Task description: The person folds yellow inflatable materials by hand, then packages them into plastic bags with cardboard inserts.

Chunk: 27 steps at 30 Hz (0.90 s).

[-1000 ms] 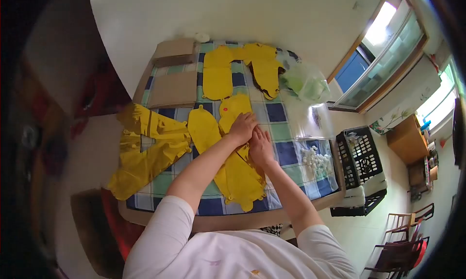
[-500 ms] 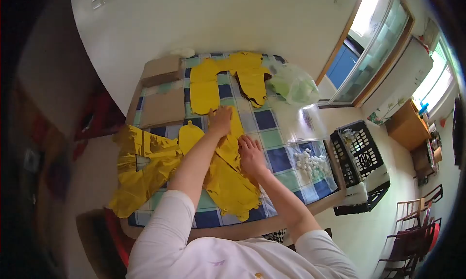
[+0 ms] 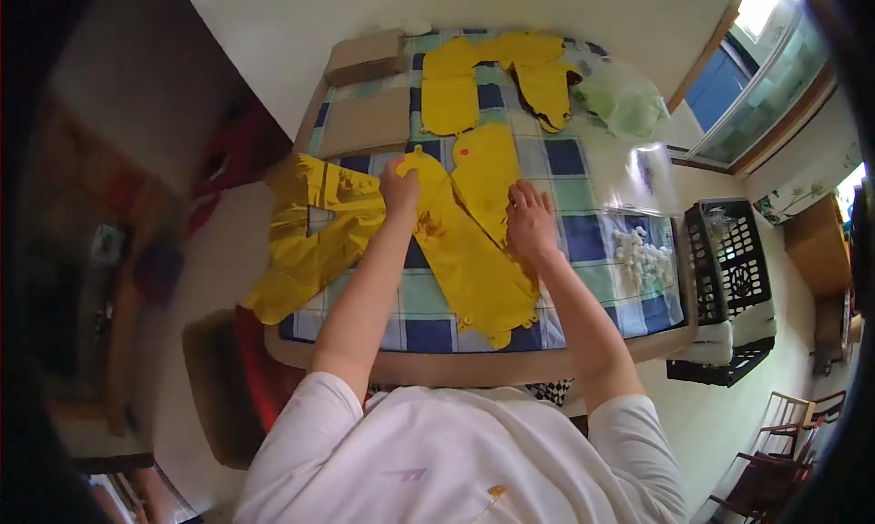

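Observation:
A flat yellow foil sheet (image 3: pixel 483 260) lies on the checkered tablecloth in front of me, with small tabs at its near end. My left hand (image 3: pixel 399 187) has its fingers pressed together at the left lobe of this sheet, pinching its edge. My right hand (image 3: pixel 531 218) lies with fingers spread on the sheet's right edge. Left of my left hand is a crinkled yellow foil piece (image 3: pixel 310 251) hanging over the table's edge. Farther back lies another yellow foil shape (image 3: pixel 449 96), partly folded at its right end.
Cardboard pieces (image 3: pixel 366 123) lie at the back left. Clear plastic bags (image 3: pixel 624 105) and small white pieces (image 3: pixel 645 258) are on the right side. A black crate (image 3: pixel 729 260) stands beyond the table's right edge. Chairs (image 3: pixel 775 469) stand at the lower right.
My left hand has moved from the middle of the foil to its left lobe. The foil lies flatter and more spread out. The camera view has shifted.

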### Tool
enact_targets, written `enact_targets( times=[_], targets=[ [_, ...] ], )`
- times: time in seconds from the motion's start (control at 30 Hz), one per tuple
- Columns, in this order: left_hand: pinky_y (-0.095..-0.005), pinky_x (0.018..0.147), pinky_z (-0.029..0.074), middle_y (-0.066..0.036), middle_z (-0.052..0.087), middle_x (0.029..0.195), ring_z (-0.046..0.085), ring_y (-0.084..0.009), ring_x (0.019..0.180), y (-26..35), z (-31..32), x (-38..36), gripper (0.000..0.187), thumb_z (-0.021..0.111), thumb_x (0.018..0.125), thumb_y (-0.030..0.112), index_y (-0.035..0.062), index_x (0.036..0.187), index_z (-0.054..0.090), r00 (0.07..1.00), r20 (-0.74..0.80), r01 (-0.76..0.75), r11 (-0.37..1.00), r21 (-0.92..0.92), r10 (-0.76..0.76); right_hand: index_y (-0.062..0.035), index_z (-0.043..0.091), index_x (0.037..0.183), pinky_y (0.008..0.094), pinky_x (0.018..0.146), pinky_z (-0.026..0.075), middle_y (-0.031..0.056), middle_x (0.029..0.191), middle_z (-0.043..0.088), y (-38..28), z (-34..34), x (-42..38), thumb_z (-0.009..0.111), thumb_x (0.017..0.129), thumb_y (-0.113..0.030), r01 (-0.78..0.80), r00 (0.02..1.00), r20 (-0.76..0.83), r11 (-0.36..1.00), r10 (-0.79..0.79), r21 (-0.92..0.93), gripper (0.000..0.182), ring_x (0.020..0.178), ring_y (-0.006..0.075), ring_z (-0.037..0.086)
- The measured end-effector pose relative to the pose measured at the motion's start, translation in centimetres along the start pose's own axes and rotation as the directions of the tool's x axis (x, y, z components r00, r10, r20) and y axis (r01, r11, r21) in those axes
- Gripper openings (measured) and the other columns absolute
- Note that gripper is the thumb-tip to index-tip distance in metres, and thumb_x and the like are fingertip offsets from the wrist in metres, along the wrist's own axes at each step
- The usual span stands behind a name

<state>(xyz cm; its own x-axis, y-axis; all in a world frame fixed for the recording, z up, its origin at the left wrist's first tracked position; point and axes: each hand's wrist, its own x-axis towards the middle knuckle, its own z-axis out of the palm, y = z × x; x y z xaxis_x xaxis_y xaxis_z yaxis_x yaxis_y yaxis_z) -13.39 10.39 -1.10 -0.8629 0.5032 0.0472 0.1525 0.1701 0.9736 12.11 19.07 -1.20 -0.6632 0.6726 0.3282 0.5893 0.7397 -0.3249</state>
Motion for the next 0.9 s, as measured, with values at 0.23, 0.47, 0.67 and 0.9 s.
enact_targets(
  times=[0.23, 0.47, 0.67, 0.9],
  targets=[
    [-0.0279, 0.062, 0.048, -0.004, 0.065, 0.087, 0.061, -0.0144, 0.077, 3.1, -2.7, -6.9, 0.029, 0.065, 0.08, 0.012, 0.0035, 0.107, 0.061, 0.964, 0.119, 0.26, 0.942, -0.211, -0.239, -0.0041, 0.048, 0.125, 0.0488, 0.109, 0.026, 0.0117, 0.135, 0.047, 0.3, 0.4, 0.0, 0.048, 0.09, -0.021, 0.019, 0.998, -0.065, 0.999, -0.017, 0.028, 0.039, 0.13, 0.0276, 0.038],
    [-0.0296, 0.059, 0.045, -0.004, 0.059, 0.074, 0.056, -0.0156, 0.066, 2.2, -1.2, -6.8, 0.017, 0.063, 0.084, 0.019, 0.0024, 0.088, 0.061, 0.884, 0.324, 0.396, 0.908, -0.134, -0.338, -0.0044, 0.047, 0.127, 0.0474, 0.109, 0.026, 0.0118, 0.135, 0.046, 0.3, 0.3, 0.2, 0.047, 0.091, -0.022, 0.006, 1.0, -0.03, 1.0, -0.007, -0.013, 0.04, 0.131, 0.0275, 0.037],
    [-0.0352, 0.07, 0.05, -0.007, 0.062, 0.092, 0.061, -0.02, 0.079, 0.6, 1.3, -5.9, 0.02, 0.052, 0.089, 0.019, 0.0024, 0.098, 0.058, 0.847, 0.459, 0.516, 0.621, -0.59, -0.267, -0.0038, 0.046, 0.128, 0.0466, 0.111, 0.023, 0.012, 0.136, 0.045, -0.1, -0.2, 0.2, 0.044, 0.094, -0.023, -0.017, 1.0, 0.022, 1.0, 0.017, -0.02, 0.039, 0.132, 0.0273, 0.035],
    [-0.039, 0.084, 0.05, -0.011, 0.061, 0.109, 0.061, -0.023, 0.099, 4.6, 1.1, -8.1, 0.035, 0.048, 0.095, 0.03, 0.0014, 0.113, 0.055, 0.78, 0.558, 0.615, 0.509, -0.602, -0.284, -0.0039, 0.045, 0.129, 0.047, 0.111, 0.023, 0.0128, 0.137, 0.044, -0.1, -0.3, 0.1, 0.044, 0.094, -0.023, 0.004, 1.0, 0.019, 1.0, -0.004, -0.024, 0.04, 0.132, 0.0278, 0.035]
  ],
)
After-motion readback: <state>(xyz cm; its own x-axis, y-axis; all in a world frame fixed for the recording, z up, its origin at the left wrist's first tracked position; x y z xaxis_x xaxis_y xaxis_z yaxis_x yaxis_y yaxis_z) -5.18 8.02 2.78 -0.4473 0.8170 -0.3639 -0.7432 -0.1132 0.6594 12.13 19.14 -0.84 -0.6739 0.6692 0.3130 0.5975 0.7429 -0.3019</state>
